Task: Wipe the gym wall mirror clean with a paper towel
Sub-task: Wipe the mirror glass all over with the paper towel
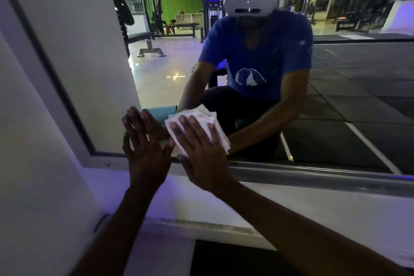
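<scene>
Mirror [336,96]: a large wall mirror in a dark frame, set in a white wall; its lower left corner is where both hands work.
Paper towel [202,120]: a folded white wad pressed flat against the glass near the mirror's bottom edge, just right of the corner.
Right hand [201,152]: open and flat, fingers spread, palm and fingers lying over the paper towel and pinning it to the glass; the heel of the hand reaches down over the lower frame.
Left hand [143,148]: open, fingers straight and slightly apart, laid flat on the glass just left of the towel, holding nothing; its thumb comes close to the towel's lower left edge.
Towel versus hands: under the right hand, beside the left, edges showing above and to the right of the right fingers.
Frame rail [313,175]: a metal strip along the mirror's bottom.
Ledge [291,204]: white, below the rail, under both forearms.
</scene>
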`<action>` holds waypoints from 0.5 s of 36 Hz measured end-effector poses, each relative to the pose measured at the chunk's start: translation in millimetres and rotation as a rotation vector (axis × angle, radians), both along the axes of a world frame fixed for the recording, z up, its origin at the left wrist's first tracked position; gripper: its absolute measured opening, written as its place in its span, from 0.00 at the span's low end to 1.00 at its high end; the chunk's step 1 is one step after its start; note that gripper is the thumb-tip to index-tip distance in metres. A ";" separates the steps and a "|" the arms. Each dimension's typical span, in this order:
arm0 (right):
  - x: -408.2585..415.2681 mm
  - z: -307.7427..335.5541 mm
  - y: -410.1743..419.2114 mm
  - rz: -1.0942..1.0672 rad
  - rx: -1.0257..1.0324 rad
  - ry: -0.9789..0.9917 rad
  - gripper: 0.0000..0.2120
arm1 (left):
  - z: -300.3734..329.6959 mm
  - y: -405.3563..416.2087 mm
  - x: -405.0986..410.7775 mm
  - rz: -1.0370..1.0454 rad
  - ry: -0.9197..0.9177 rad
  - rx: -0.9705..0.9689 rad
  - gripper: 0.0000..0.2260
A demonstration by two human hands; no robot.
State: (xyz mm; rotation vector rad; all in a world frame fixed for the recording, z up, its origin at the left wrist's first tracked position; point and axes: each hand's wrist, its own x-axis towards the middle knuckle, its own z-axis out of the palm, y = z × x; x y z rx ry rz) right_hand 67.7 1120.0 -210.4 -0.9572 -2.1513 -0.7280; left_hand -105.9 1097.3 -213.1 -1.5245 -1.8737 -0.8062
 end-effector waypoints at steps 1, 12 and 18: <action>7.8 8.6 0.8 0.010 0.004 0.020 0.39 | 0.3 -0.6 -1.4 -0.003 -0.008 -0.005 0.42; 76.8 77.9 -1.0 -0.288 0.038 0.537 0.39 | 17.8 -12.8 31.6 -0.188 -0.208 0.034 0.42; 45.8 101.6 -1.4 -0.089 0.088 0.209 0.36 | 113.3 -11.5 71.0 -0.268 -0.089 0.291 0.33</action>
